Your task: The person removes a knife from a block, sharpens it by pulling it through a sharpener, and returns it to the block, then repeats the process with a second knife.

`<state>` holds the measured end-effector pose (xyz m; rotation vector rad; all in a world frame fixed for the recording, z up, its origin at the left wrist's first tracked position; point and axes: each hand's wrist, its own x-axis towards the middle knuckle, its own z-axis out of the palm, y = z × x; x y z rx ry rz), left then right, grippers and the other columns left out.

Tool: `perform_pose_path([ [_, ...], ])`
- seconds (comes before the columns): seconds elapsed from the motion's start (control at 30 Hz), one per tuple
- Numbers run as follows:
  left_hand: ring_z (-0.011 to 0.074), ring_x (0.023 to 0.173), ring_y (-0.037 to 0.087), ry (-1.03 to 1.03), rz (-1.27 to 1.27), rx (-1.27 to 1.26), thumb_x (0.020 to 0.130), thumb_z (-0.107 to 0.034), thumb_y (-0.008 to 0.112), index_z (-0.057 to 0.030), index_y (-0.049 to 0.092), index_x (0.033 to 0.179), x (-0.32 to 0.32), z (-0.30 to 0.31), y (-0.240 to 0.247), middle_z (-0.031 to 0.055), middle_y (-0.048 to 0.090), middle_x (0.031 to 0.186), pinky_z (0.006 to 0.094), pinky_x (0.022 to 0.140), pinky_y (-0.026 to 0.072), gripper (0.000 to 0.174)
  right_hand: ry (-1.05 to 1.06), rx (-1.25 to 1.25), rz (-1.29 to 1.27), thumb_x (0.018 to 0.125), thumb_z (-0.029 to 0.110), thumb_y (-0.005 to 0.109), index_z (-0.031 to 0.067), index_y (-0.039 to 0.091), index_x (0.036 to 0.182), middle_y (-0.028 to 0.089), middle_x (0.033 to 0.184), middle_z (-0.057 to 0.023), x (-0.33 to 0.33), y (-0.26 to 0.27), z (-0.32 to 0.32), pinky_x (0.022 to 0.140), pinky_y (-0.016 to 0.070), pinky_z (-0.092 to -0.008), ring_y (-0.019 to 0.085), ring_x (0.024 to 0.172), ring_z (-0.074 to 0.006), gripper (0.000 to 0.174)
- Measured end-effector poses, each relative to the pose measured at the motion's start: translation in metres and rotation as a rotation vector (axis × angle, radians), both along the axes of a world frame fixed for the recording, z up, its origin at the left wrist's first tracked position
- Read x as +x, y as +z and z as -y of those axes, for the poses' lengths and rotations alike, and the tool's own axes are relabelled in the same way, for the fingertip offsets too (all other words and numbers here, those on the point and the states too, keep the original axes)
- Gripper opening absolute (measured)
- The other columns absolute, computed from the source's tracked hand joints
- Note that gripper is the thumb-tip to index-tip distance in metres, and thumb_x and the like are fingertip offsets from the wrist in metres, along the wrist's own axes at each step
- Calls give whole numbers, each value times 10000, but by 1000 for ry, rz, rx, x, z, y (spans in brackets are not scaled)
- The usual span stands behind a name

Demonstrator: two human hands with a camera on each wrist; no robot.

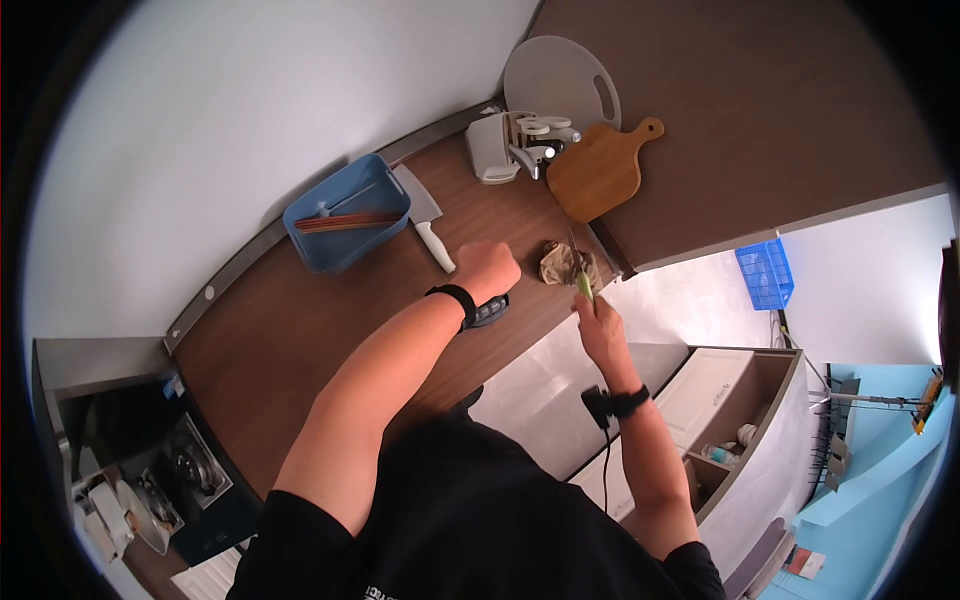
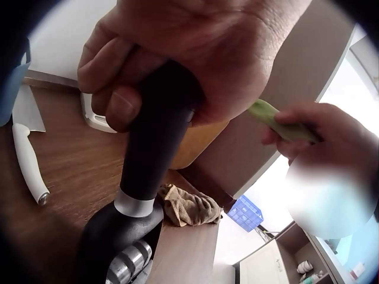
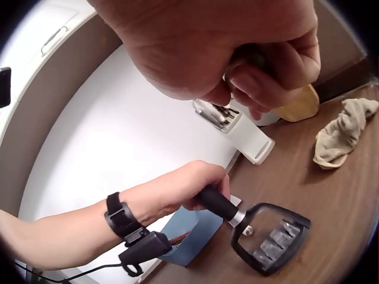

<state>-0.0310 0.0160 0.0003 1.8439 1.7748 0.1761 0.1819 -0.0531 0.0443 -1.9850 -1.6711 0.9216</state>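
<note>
My left hand point(image 1: 485, 272) grips the black handle point(image 2: 155, 142) of a sharpener-like tool, whose looped end with ridged metallic slots point(image 3: 277, 241) rests on the counter. My right hand point(image 1: 603, 335) holds a green handle point(image 1: 585, 287) with a thin knife blade point(image 1: 574, 245) pointing away over a crumpled brown cloth point(image 1: 555, 262). In the left wrist view the right hand point(image 2: 328, 133) is raised to the right of the left hand point(image 2: 183, 53), apart from the tool. The right wrist view shows curled fingers of the right hand point(image 3: 231, 53); the blade is hidden there.
A white-handled cleaver point(image 1: 432, 242) lies beside a blue bin point(image 1: 350, 255) holding reddish sticks. At the back stand a white knife block point(image 1: 492, 150), a wooden board point(image 1: 600, 175) and a round grey board point(image 1: 545, 75). The counter's front edge point(image 1: 540, 338) runs near the tool.
</note>
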Motion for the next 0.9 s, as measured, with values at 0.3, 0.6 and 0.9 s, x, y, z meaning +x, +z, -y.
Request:
perform_pose_path([
  [0.3, 348, 810, 663, 71, 51, 77, 800, -224, 526, -64, 705, 767, -1, 1, -6, 176, 684, 828, 449, 663, 510, 242, 214, 266, 218, 897, 275, 472, -41, 556, 896, 598, 839, -312, -37, 24, -105, 727, 462, -525, 568, 839, -488, 327],
  [0.6, 358, 731, 653, 40, -3, 130, 797, -227, 516, -56, 694, 742, 6, 9, -9, 176, 673, 766, 474, 630, 498, 253, 229, 266, 360, 862, 318, 515, -21, 625, 827, 632, 808, -274, -34, 49, -114, 725, 498, -495, 617, 793, -439, 358],
  [0.9, 340, 831, 656, 87, -181, 19, 831, -296, 487, -41, 700, 789, 17, 12, 12, 160, 683, 828, 453, 701, 513, 335, 370, 518, 200, 830, 268, 613, 15, 656, 795, 625, 736, -230, 13, 90, -102, 633, 506, -440, 608, 741, -415, 258],
])
